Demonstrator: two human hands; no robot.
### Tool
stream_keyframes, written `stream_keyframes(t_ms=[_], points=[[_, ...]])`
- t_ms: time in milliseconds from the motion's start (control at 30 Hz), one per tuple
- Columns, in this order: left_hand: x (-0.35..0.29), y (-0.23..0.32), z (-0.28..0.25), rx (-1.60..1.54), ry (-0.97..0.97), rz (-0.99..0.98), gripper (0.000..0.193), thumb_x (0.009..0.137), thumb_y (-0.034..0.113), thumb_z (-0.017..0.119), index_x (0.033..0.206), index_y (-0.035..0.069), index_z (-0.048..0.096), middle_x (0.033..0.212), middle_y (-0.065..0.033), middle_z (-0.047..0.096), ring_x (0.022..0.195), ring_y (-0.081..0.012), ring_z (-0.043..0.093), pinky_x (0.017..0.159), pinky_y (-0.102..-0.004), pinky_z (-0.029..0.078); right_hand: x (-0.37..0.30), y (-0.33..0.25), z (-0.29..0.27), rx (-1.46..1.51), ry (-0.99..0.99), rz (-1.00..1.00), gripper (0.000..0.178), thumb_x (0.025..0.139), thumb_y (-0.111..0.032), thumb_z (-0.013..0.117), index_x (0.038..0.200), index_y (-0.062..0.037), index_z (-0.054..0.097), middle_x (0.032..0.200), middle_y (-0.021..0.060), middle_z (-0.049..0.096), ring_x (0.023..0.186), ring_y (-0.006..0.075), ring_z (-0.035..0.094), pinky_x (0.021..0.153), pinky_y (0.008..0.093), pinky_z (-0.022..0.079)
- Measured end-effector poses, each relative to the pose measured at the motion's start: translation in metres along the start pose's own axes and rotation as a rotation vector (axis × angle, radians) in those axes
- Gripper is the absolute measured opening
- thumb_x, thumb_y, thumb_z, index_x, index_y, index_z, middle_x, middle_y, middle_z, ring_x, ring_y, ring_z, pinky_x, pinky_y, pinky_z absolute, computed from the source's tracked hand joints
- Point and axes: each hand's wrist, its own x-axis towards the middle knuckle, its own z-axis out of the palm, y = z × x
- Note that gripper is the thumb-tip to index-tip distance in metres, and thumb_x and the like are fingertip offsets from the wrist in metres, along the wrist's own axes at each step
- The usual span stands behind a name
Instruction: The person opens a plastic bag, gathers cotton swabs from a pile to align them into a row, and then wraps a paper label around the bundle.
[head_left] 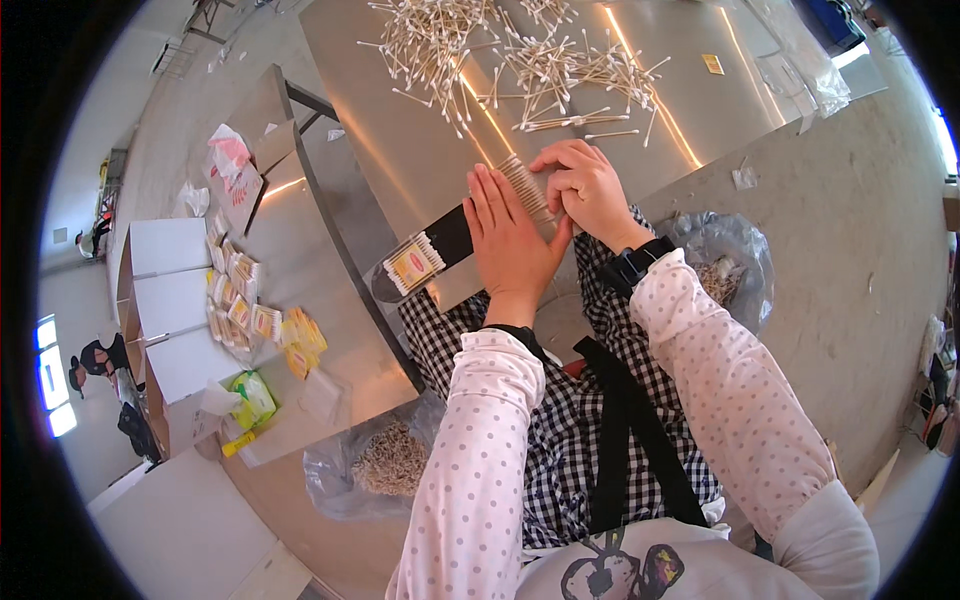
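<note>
A neat row of cotton swabs [524,186] lies side by side at the metal table's near edge, between my two hands. My left hand [512,240] lies flat along the row's left side, fingers straight and held together. At the row's right side is my right hand [588,192], its fingers curled in; what they pinch, if anything, is hidden. Left of my left hand a black strip [452,236] lies at the edge, partly under the hand. On its outer end sits a flat clear pack of cotton swabs [412,263] with a yellow and red label.
Loose cotton swabs [560,75] are heaped on the far table [370,120], near a small yellow card [712,64]. On the left side table, several swab packs [238,290] lie beside white boxes [175,300] and a green packet [252,398]. Plastic bags [325,478] [750,255] hold swabs below.
</note>
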Motion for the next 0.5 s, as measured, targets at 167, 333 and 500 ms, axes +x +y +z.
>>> stream_keyframes(t_ms=[167, 333, 500], points=[[-0.0006, 0.0002, 0.0019, -0.008, 0.01, -0.002, 0.098, 0.087, 0.058, 0.062, 0.146, -0.014, 0.031, 0.154, -0.0321, 0.032, 0.148, -0.0421, 0.024, 0.12, -0.0511, 0.021, 0.0002, 0.0005, 0.0029, 0.146, 0.076, 0.09, 0.015, 0.068, 0.003, 0.059, 0.061, -0.0076, 0.065, 0.102, -0.0004, 0.07, 0.102, 0.0229, 0.061, 0.088, 0.035, 0.048], [0.0003, 0.0007, 0.0003, 0.0, -0.014, -0.006, 0.099, 0.087, 0.059, 0.062, 0.147, -0.013, 0.03, 0.154, -0.0321, 0.031, 0.149, -0.0417, 0.024, 0.121, -0.0509, 0.021, 0.0011, -0.0004, 0.0019, 0.08, 0.07, 0.062, 0.015, 0.068, 0.004, 0.058, 0.062, -0.0072, 0.066, 0.102, 0.0, 0.07, 0.1, 0.0229, 0.062, 0.087, 0.0347, 0.05], [-0.0001, 0.0005, -0.0006, 0.002, -0.023, -0.009, 0.099, 0.087, 0.059, 0.061, 0.147, -0.014, 0.03, 0.155, -0.0322, 0.03, 0.149, -0.0414, 0.024, 0.121, -0.0508, 0.021, 0.0008, -0.0004, 0.0024, 0.066, 0.065, 0.049, 0.014, 0.068, 0.003, 0.058, 0.062, -0.0075, 0.066, 0.101, -0.0001, 0.07, 0.101, 0.0222, 0.062, 0.089, 0.0355, 0.048]])
